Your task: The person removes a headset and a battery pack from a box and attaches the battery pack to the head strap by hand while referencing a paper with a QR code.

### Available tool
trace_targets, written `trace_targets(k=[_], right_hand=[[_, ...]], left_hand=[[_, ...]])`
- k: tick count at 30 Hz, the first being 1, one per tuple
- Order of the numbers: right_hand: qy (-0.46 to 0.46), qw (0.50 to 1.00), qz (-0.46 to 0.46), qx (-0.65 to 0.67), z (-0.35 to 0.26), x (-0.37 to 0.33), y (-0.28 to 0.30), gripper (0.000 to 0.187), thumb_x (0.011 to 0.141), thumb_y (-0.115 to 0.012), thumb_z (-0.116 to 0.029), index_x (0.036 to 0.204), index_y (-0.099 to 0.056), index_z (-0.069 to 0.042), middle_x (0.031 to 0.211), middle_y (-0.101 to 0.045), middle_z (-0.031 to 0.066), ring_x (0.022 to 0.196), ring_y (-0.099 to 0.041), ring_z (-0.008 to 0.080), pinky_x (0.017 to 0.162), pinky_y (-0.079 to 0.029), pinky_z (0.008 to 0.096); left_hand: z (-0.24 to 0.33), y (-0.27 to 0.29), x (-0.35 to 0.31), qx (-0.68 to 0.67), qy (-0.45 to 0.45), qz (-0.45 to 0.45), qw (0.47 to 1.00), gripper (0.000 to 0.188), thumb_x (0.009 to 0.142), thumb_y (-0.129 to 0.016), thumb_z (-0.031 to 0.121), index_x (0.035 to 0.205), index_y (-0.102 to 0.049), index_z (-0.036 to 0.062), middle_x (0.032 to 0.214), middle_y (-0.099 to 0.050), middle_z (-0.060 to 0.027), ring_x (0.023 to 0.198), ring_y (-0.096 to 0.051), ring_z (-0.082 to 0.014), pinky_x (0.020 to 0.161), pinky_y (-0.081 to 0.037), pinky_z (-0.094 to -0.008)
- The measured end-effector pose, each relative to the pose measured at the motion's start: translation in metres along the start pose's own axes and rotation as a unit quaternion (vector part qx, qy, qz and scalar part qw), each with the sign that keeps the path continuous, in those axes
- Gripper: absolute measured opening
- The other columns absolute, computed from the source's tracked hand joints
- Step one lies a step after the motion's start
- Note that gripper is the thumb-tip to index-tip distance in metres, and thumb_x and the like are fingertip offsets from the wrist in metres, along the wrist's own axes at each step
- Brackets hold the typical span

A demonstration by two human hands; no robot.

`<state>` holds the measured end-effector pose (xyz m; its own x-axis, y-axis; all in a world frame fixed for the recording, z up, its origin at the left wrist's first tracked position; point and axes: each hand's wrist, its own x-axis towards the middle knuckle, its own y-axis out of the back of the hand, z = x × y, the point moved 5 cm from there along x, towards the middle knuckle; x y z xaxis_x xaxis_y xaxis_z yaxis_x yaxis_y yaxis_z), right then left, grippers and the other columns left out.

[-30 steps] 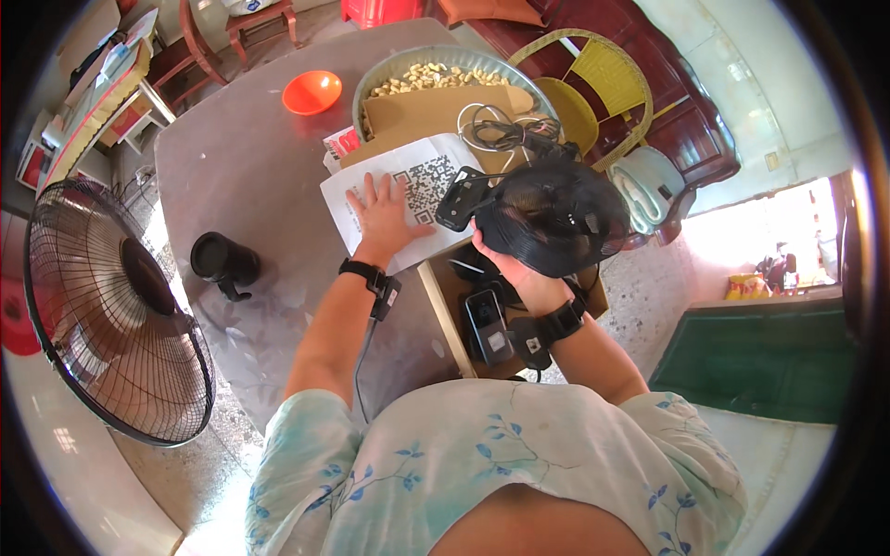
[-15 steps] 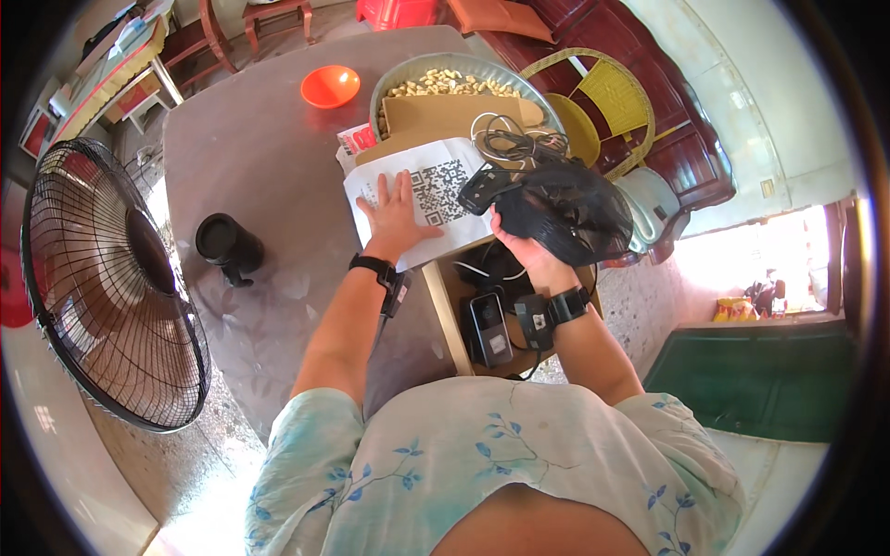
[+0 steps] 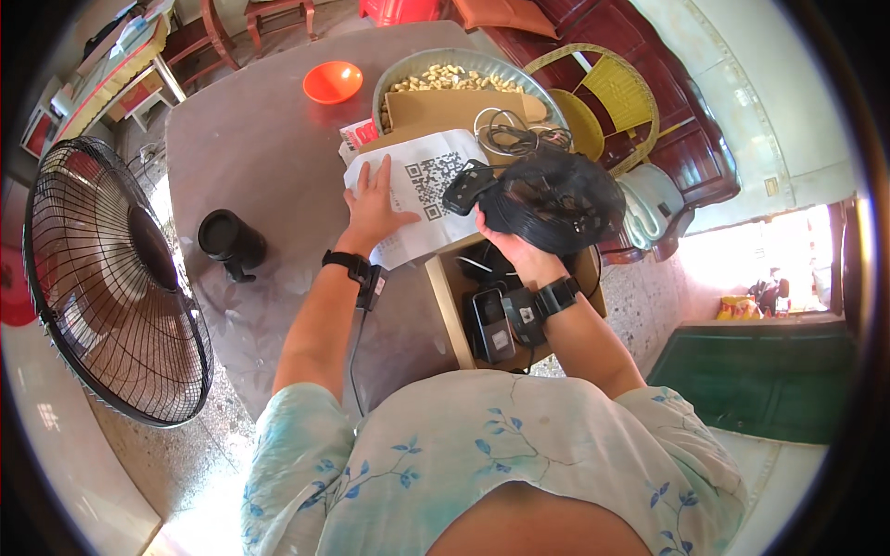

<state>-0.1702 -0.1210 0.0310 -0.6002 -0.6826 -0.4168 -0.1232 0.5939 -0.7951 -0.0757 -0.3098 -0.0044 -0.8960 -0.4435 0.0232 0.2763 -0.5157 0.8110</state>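
My left hand [image 3: 373, 211] lies with its fingers spread on the left part of a white sheet of paper [image 3: 433, 188] printed with a large black-and-white code. Over the sheet's right edge, my right hand [image 3: 521, 253] grips a bundle of black mesh headgear [image 3: 561, 206] from below. A small black box-shaped device [image 3: 467, 189] sticks out of the headgear's left side, above the sheet. Both wrists wear black straps with small black devices. Below my right hand is an open cardboard box [image 3: 451, 310] holding a phone-like device [image 3: 494, 324] and cables.
Behind the paper stand a metal basin [image 3: 378, 97] of peanuts, a cardboard piece [image 3: 436, 109], coiled cables [image 3: 524, 134] and an orange bowl [image 3: 332, 82]. A black cup [image 3: 230, 243] stands left on the table [image 3: 278, 148], beside a large fan [image 3: 120, 278]. A yellow wicker chair [image 3: 616, 97] is far right.
My left hand has slid a little left across the paper, fingers still spread. My right hand has brought the headgear slightly left and nearer, so its box-shaped device covers more of the sheet's right side.
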Motion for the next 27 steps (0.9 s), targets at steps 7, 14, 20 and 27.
trace_targets(k=[7, 14, 20, 27], right_hand=[[-0.002, 1.0, 0.003, 0.02, 0.004, 0.004, -0.003, 0.027, 0.079, -0.049, -0.033, 0.091, -0.054, -0.01, 0.093, -0.055, 0.008, 0.087, -0.05, 0.0284, 0.072, -0.046, 0.0403], [0.014, 0.999, 0.029, 0.034, 0.002, 0.008, 0.009, 0.023, 0.08, -0.049, -0.032, 0.089, -0.054, -0.011, 0.093, -0.054, 0.0064, 0.087, -0.049, 0.0251, 0.073, -0.046, 0.0406], [0.02, 0.998, 0.045, 0.035, 0.013, 0.004, -0.002, 0.017, 0.081, -0.049, -0.027, 0.086, -0.054, -0.011, 0.089, -0.054, 0.0048, 0.086, -0.05, 0.0233, 0.072, -0.046, 0.041], [0.042, 0.994, 0.086, 0.042, 0.019, 0.004, -0.004, 0.013, 0.08, -0.05, -0.022, 0.083, -0.055, -0.011, 0.086, -0.056, 0.0042, 0.085, -0.05, 0.0223, 0.071, -0.046, 0.0412]], left_hand=[[-0.017, -0.003, -0.007, -0.116, -0.058, 0.072, 0.989, 0.105, 0.053, -0.076, 0.03, 0.133, -0.013, 0.0026, 0.133, -0.029, -0.0151, 0.128, -0.014, -0.0342, 0.094, -0.021, -0.0495], [-0.026, -0.006, -0.017, -0.079, 0.055, 0.162, 0.982, 0.097, 0.061, -0.072, 0.023, 0.133, -0.011, 0.0027, 0.133, -0.025, -0.0212, 0.127, -0.013, -0.035, 0.098, -0.02, -0.0447], [-0.06, -0.037, -0.021, -0.421, 0.205, 0.23, 0.853, 0.098, 0.063, -0.072, 0.02, 0.132, -0.006, -0.0031, 0.126, -0.029, -0.0273, 0.118, -0.033, -0.0314, 0.097, -0.029, -0.0348], [-0.048, -0.043, -0.021, -0.546, 0.222, 0.18, 0.787, 0.1, 0.059, -0.075, 0.019, 0.13, -0.009, -0.0057, 0.117, -0.042, -0.0222, 0.102, -0.049, -0.0257, 0.084, -0.042, -0.0307]])
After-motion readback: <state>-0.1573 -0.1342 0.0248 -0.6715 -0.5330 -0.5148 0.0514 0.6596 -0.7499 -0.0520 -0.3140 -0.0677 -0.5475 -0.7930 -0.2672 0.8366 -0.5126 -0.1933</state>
